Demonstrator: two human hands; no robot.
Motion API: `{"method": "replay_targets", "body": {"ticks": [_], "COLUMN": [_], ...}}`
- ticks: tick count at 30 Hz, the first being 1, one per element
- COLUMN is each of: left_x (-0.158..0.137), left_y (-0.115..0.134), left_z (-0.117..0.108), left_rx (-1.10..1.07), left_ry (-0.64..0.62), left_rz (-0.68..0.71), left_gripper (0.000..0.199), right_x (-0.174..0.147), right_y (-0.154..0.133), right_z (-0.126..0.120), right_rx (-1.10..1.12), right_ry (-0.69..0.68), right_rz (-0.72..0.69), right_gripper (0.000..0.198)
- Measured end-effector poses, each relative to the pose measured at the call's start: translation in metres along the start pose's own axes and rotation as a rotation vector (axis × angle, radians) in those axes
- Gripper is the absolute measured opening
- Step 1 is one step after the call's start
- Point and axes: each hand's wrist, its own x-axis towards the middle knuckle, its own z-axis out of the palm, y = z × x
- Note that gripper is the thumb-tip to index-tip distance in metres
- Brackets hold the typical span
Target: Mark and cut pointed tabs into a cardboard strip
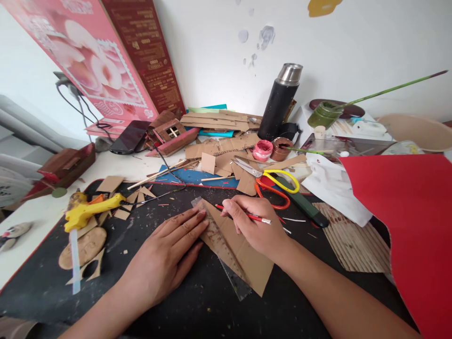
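Note:
A piece of brown cardboard (259,268) lies on the black mat (169,313) in front of me. Across it runs a clear, stained ruler (226,249), set at a slant. My left hand (173,249) lies flat on the ruler's upper end and the cardboard's left side, fingers stretched out. Between the thumb and fingers of my right hand (252,219) is a red pencil (260,218), held over the cardboard near the ruler's right edge. Whether its point touches the cardboard I cannot tell. Scissors (271,183) with yellow and orange handles lie just beyond my right hand.
A yellow glue gun (93,212) rests at left beside cardboard scraps. Farther back stand a black thermos (278,103), a pink paint jar (262,149), a brown paint jar (281,149) and a small cardboard boat (173,136). Red paper (406,221) and corrugated cardboard (356,240) are at right.

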Motion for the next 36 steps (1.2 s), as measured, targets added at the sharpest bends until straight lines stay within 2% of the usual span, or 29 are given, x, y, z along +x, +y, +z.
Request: {"method": "replay_targets", "body": {"ticks": [16,28,36], "left_x": [0.0016,-0.0003,0.0000], "left_y": [0.0005,0.0001,0.0004], "left_z": [-0.0010,0.0004,-0.0008], "left_rx": [0.030,-0.027,0.006], "left_ry": [-0.005,0.002,-0.004], "left_rz": [0.017,-0.010,0.001], "left_gripper": [0.044,0.053,0.047], "right_x": [0.0006,0.0001,0.0005], "right_y": [-0.0007,0.0010,0.0001], "right_z": [-0.0012,0.0003,0.0005], "right_rx": [-0.004,-0.010,-0.019], "right_ry": [-0.004,-0.010,-0.014], "right_rz": [-0.011,-0.008,-0.013], "right_gripper": [0.046,0.048,0.049]}}
